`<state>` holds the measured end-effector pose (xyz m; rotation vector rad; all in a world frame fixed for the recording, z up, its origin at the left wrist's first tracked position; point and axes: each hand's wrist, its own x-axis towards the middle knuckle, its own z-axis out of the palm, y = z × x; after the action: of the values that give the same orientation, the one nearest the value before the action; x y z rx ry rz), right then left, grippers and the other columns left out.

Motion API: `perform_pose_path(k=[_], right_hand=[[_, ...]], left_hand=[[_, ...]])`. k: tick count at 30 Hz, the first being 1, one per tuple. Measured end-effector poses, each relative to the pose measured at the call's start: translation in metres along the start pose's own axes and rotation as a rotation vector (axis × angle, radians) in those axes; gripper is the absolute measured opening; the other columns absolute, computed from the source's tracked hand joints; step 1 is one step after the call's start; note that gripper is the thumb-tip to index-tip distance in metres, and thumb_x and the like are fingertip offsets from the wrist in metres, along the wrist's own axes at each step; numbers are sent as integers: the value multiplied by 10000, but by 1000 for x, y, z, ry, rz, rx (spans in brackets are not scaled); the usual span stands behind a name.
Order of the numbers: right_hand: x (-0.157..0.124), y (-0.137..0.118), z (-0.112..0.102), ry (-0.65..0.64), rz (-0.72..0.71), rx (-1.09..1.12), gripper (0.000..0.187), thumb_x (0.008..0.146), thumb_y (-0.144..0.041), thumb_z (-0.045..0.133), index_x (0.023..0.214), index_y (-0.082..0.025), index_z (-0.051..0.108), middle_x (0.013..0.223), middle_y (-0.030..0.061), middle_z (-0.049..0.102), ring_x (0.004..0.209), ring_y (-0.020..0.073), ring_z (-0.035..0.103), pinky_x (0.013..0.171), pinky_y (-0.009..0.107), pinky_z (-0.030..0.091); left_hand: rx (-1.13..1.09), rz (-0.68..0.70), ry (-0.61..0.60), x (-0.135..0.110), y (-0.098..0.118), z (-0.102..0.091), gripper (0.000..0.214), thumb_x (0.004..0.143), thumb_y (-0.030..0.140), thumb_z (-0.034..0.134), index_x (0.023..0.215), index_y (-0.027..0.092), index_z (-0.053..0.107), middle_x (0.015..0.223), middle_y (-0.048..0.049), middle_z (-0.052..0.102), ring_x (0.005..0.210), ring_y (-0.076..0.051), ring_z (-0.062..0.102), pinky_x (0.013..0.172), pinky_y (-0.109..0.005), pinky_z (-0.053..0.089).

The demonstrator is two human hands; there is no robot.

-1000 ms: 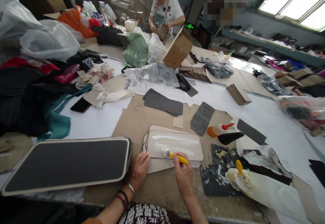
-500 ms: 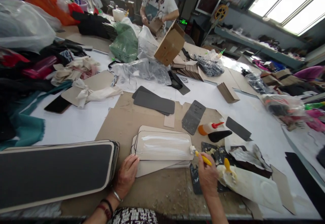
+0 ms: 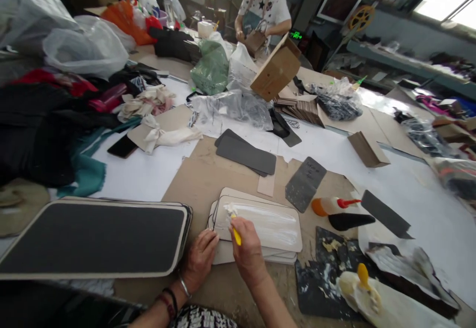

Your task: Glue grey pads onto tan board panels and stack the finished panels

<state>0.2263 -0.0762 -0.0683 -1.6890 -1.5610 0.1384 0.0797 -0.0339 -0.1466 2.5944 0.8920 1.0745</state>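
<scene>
Head view: writing first. A gray piece [image 3: 305, 184] lying on the cardboard sheet [image 3: 208, 179] has faint marks, too small to read. The green digits [image 3: 296, 34] far back by the co-worker [image 3: 265, 8] can't be read either, and the shirt there has a star print. No brand shows on the glue bottle [image 3: 329, 205], which is orange w/ a red nozzle and lies on its side right of the stack. The right hand [image 3: 247, 251] is closed round a yellow brush [image 3: 236, 236], w/ the bristles on the top panel [image 3: 267, 224] at its left end. White wet streaks run across that panel. It tops a stack [image 3: 223, 253] of beige panels at the near counter [image 3: 148, 179] edge, centre. The left hand [image 3: 201, 258] has its fingers flat & together, pressed on the stack's left edge, gripping nothing. Just left lies a big pile of black panels [image 3: 96, 238]. Beyond the stack are dark strips [image 3: 245, 154]. A 2nd brush [image 3: 362, 273] sits in a glue blob at lower right, on black scraps [image 3: 320, 288]. Further off are a phone [image 3: 122, 146], a tilted box [image 3: 277, 70] and a green bag [image 3: 211, 67], w/ cloth heaps at left. Nothing lies btwn the hands & the panel.
</scene>
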Motion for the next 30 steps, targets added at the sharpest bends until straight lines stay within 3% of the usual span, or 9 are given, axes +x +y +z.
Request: perform_pose_path(k=[5,8,11,14,18,21,23,26,30], right_hand=[[6,-15,8,-151,-37,124,187,853,-136,414,999,-194,515,900,72,585,856,171,529,757,312,486],[17,-13,8,-62,39,204,160,859,-153,422,976,-200,521,892,60,585,873,155,534,788,303,469],[27,7,0,36,155,224,135,867,-218,424,927,-194,543,867,53,593,861,150,550,784,295,461],[20,42,-27,155,404,118,223,850,-355,439,880,-172,563,853,65,608,789,165,579,716,288,467],[-7,89,-87,316,723,-175,403,787,-529,439,849,-156,578,789,75,633,684,190,598,674,306,449],[-25,107,-122,355,813,-313,467,764,-588,419,849,-157,578,732,73,635,676,208,602,651,311,437],[-33,105,-129,356,772,-389,479,774,-592,396,837,-156,584,741,79,633,698,211,597,665,315,435],[-34,83,-110,350,626,-403,431,810,-531,395,829,-148,592,821,92,623,761,199,583,728,314,441],[-22,26,-47,283,487,-84,225,854,-337,441,886,-160,576,845,65,610,800,148,573,745,259,459]], left_hand=[[13,12,27,0,0,1,253,823,82,394,989,153,572,979,-73,615,1016,-182,535,822,-328,524],[-2,-8,10,-1,0,1,277,824,70,395,1015,165,571,980,-69,622,1022,-171,534,839,-318,515],[-1,-31,-21,-2,0,-1,309,820,72,412,1059,191,567,997,-63,620,1030,-165,532,860,-311,501],[8,-23,-49,-3,-2,-2,329,825,77,407,1090,200,559,1009,-58,616,1037,-163,526,879,-305,488],[5,-9,-61,-3,-3,-1,347,832,81,398,1124,204,540,1010,-54,611,1043,-161,518,893,-304,479],[-8,-14,-64,-2,-2,0,368,828,72,403,1151,205,520,1012,-57,606,1042,-164,516,897,-315,479],[-16,-16,-65,-2,-2,0,378,823,68,415,1162,204,510,1011,-60,603,1042,-170,518,897,-328,480],[-21,-16,-73,-2,-1,-1,385,819,66,418,1166,207,506,1016,-65,598,1039,-176,521,886,-334,487],[-16,-11,-85,-1,-1,-2,358,814,61,420,1128,195,530,1017,-74,591,1038,-185,521,875,-345,495]])
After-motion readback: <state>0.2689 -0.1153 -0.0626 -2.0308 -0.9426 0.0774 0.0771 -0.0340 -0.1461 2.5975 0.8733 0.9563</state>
